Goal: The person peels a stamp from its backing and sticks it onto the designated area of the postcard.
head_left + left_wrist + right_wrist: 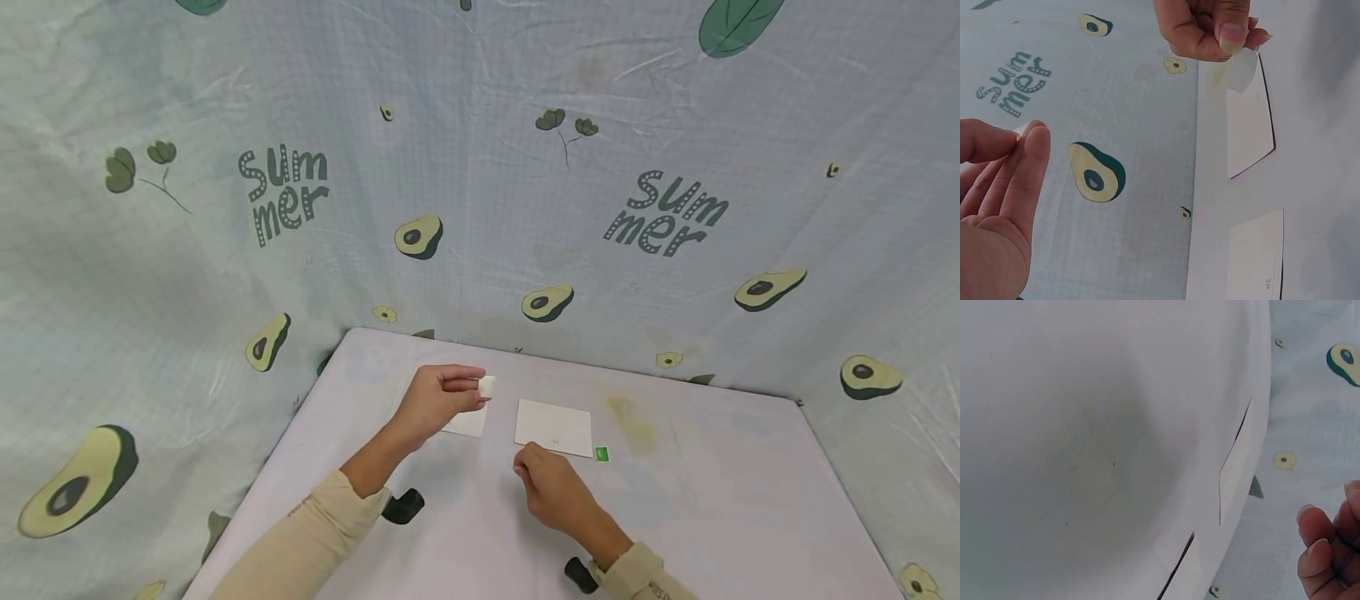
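Between thumb and fingertips my left hand (441,402) pinches a small white piece (487,387), held above the left white card (467,423). In the left wrist view only a sliver of that white piece (1020,130) shows at the left hand's fingertips. My right hand (553,490) is in front of the right white card (555,423), its fingers curled. The left wrist view shows the right hand (1207,28) pinching a thin, translucent whitish piece (1243,72) between thumb and fingers. In the right wrist view the right hand (1332,556) appears at the lower right.
A small green square (602,453) lies at the right card's near right corner. Farther right, a yellowish stain (632,423) marks the white table (720,492). An avocado-print curtain (480,183) stands behind the table and along its sides.
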